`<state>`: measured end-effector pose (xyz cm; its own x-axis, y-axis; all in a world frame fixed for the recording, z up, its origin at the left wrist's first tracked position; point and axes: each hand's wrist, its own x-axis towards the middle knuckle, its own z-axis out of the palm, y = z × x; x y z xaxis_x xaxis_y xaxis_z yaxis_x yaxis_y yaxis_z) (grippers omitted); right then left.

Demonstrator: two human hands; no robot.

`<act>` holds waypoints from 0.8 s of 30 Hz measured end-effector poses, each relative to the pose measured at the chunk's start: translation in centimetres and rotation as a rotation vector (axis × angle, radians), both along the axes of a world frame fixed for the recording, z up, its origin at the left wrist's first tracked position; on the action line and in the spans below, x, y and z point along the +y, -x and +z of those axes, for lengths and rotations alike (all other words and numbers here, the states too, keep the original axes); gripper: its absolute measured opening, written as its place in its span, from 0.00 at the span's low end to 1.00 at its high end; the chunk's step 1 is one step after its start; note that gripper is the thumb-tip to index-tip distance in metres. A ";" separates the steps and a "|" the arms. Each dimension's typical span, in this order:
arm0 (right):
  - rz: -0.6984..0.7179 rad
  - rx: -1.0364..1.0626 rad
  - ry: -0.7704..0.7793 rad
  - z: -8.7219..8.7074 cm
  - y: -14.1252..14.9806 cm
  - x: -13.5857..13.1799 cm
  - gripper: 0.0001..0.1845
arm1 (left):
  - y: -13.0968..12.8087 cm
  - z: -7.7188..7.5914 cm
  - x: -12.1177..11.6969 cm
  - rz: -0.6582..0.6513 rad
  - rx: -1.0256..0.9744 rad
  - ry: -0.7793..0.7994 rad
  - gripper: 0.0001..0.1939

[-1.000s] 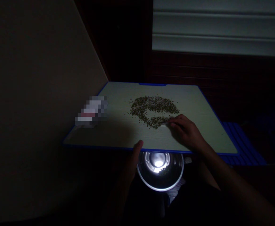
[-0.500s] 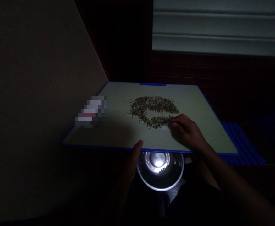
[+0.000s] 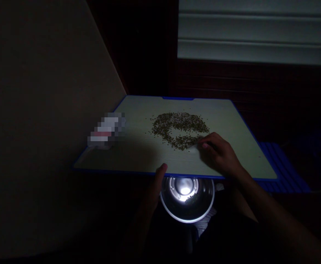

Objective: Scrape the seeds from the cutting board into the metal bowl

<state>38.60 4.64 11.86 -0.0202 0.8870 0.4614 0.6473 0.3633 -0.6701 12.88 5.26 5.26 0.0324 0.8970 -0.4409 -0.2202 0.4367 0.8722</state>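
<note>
A pale board with a blue rim [image 3: 127, 157] bears a ring-like spread of small brown-green grains or seeds [image 3: 182, 119], bare in its middle. My left hand [image 3: 156, 183] grips the board's near edge, its thumb on top and its fingers hidden beneath. My right hand [image 3: 219, 152] is over the board at the near right of the grains. Its fingers are pinched together, and a small pale thing at their tips, too faint to name, touches the grains. Below the near edge stands a shiny metal bowl [image 3: 188, 220] with a few dark green bits in it.
A blurred white and red packet-like object [image 3: 105, 132] lies on the board's left side. A light wall or panel [image 3: 53, 91] rises at the left. Blue slatted plastic [image 3: 284, 168] shows at the right, and the surroundings are very dark.
My right hand has shifted very slightly at the edge of the grains. My left hand, the board and the bowl stay where they were.
</note>
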 end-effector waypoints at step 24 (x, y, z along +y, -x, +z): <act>0.127 0.040 0.238 0.8 0.8 -0.3 0.09 | -0.2 0.7 -0.2 0.095 0.061 -0.057 0.25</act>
